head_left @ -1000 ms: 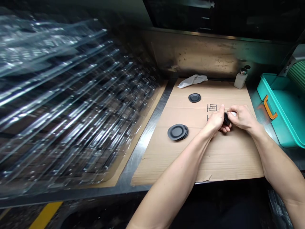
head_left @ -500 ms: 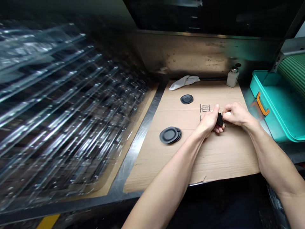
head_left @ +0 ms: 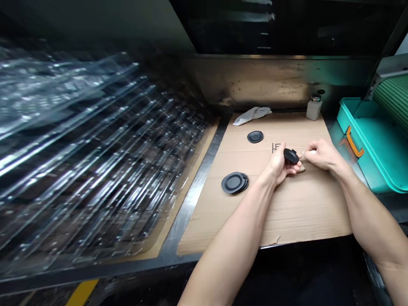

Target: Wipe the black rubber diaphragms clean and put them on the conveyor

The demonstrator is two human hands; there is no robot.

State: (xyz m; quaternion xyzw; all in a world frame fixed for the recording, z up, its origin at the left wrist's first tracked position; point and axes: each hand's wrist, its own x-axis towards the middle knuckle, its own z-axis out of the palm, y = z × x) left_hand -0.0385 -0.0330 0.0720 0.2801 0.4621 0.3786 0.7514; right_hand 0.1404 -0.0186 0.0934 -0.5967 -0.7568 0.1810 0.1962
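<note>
My left hand holds a small black oval cap between thumb and fingers, its smooth face tilted up and a small tab at its upper edge. Just right of it, my right hand is closed in a pinch, apart from the cap. A bit of white shows at its fingers, too small to name. To the left, a short stack of similar black caps lies on a cardboard sheet. Farther back on the same sheet lies a single black cap.
A white cloth and a pump-top bottle are at the back. On the right stands a teal bin with an orange handle. Clear plastic trays, blurred, fill the left side.
My left hand has turned the cap so its broad face shows. My right hand has drawn slightly away to the right from it. The view has shifted a little.
</note>
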